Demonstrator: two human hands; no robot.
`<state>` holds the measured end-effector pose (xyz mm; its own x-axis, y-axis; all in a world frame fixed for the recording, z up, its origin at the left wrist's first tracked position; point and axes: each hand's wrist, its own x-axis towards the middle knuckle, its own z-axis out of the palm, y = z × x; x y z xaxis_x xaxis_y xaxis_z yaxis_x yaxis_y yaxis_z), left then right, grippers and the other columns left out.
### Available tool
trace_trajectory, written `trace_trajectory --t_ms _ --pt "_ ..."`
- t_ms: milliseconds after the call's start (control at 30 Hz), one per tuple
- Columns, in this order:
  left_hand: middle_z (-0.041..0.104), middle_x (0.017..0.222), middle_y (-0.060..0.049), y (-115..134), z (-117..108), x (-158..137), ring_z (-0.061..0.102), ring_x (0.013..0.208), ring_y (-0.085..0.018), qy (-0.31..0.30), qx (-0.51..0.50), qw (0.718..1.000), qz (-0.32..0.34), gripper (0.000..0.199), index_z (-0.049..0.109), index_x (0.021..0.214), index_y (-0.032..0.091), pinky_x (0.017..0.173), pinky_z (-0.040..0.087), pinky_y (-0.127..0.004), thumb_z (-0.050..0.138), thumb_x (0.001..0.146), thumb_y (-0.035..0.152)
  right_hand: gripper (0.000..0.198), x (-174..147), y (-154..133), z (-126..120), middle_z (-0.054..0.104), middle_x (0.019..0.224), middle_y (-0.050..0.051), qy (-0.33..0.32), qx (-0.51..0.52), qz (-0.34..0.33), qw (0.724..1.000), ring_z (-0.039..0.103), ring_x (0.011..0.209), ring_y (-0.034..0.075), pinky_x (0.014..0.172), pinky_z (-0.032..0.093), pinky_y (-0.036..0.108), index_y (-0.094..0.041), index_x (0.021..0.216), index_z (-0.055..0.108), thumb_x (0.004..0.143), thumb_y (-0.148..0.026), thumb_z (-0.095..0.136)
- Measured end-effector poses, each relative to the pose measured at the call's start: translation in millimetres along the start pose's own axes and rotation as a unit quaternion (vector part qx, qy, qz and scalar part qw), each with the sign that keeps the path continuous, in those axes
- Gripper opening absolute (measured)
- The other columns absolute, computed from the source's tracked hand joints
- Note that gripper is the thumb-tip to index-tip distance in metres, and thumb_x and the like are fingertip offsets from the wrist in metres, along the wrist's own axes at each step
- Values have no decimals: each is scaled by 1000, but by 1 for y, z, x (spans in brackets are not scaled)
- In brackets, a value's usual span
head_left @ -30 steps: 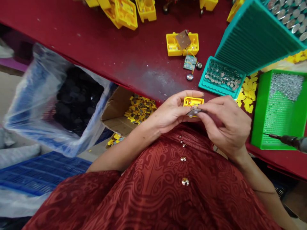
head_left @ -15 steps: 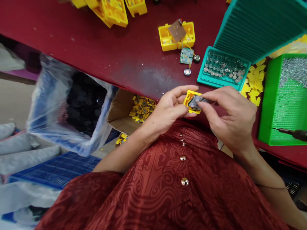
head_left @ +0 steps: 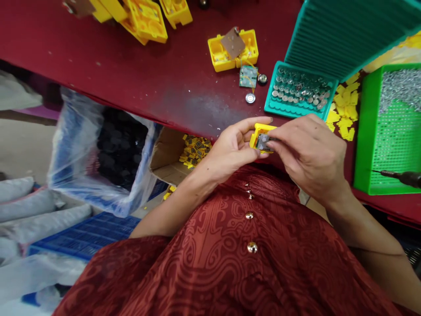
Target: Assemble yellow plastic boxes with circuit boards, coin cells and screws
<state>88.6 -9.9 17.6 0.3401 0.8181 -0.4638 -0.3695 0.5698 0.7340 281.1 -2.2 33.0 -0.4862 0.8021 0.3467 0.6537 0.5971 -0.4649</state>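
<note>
My left hand [head_left: 234, 145] is closed around a small yellow plastic casing [head_left: 258, 130], its open side facing up. A small dark grey part [head_left: 262, 142], which looks like a panel or circuit board, lies at the casing's opening. The thumb and fingers of my right hand [head_left: 307, 153] pinch the right edge of this part; my fingers hide that edge. Beyond my hands on the table, a yellow two-part housing [head_left: 221, 61] holds a brown board [head_left: 233, 43]. Beside it, a green circuit board [head_left: 248, 76] is wired to a round metal cell [head_left: 250, 98].
A teal tray [head_left: 271, 103] of button cells stands near my right hand, by loose yellow pieces [head_left: 345, 107]. Further right is a green basket [head_left: 365, 153] of screws with a screwdriver [head_left: 406, 177] over it. Below the table edge are a carton [head_left: 164, 153] and a lined crate [head_left: 70, 166].
The grey part sits further down in the yellow casing, and the casing is tilted differently. My right hand has shifted slightly left with it. The whole view has moved a little.
</note>
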Motion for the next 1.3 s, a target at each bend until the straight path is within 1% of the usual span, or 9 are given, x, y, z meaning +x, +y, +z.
trace_trajectory --t_ms 100,267,400,600,700,800,933,1100,1300 --pt "80 120 -5 -2 0 -1 77 102 -17 1 7 1000 -3 50 73 127 19 89 65 -26 89 80 21 14 -1 -1 3 71 96 6 37 -8 9 999 67 89 18 76 57 35 -23 101 76 105 -23 62" --pt "79 120 -7 -7 -4 0 76 103 -17 14 27 999 21 49 71 133 19 85 66 -25 87 90 36 20 -6 0 4 76 107 6 53 31 -1 998 73 99 18 87 62 35 -22 120 73 103 -17 63" --pt "78 112 -5 -10 -4 0 74 97 -15 18 32 999 25 52 66 139 19 82 67 -25 84 93 35 15 -9 5 7 77 101 6 82 39 -17 996 73 93 16 83 61 30 -20 110 76 102 -13 65" --pt "79 124 -9 -11 1 -1 76 104 -18 9 72 996 44 49 66 139 19 87 66 -28 81 96 37 11 -8 6 9 77 94 2 84 73 68 991 72 86 15 78 59 30 -22 97 76 96 -12 72" --pt "80 120 -9 -11 2 0 77 102 -19 10 90 994 62 49 66 139 19 88 66 -29 81 96 38 11 -9 5 13 77 92 1 106 78 88 987 72 84 15 77 60 30 -21 94 75 95 -10 73" --pt "80 117 -8 -12 2 1 77 101 -19 19 95 994 55 51 65 139 19 88 66 -31 82 95 39 10 -11 5 17 77 92 2 123 58 98 986 72 85 16 78 61 32 -22 94 75 97 -13 71" --pt "80 116 -6 -14 4 2 76 103 -19 33 76 995 46 53 66 139 20 86 66 -30 83 94 41 10 -13 7 19 76 94 3 119 55 78 988 72 86 16 79 61 33 -22 97 76 99 -15 70" --pt "82 109 -4 -16 6 3 77 93 -15 24 47 997 51 52 68 134 18 85 65 -27 87 89 35 12 -11 8 15 76 95 4 111 62 38 991 71 88 16 79 60 32 -21 99 76 99 -13 69" --pt "83 109 -6 -14 9 4 76 91 -15 34 54 997 54 48 68 131 17 82 64 -25 85 88 30 12 -15 2 12 71 95 4 101 38 51 993 67 90 17 81 59 35 -22 101 76 100 -15 66"
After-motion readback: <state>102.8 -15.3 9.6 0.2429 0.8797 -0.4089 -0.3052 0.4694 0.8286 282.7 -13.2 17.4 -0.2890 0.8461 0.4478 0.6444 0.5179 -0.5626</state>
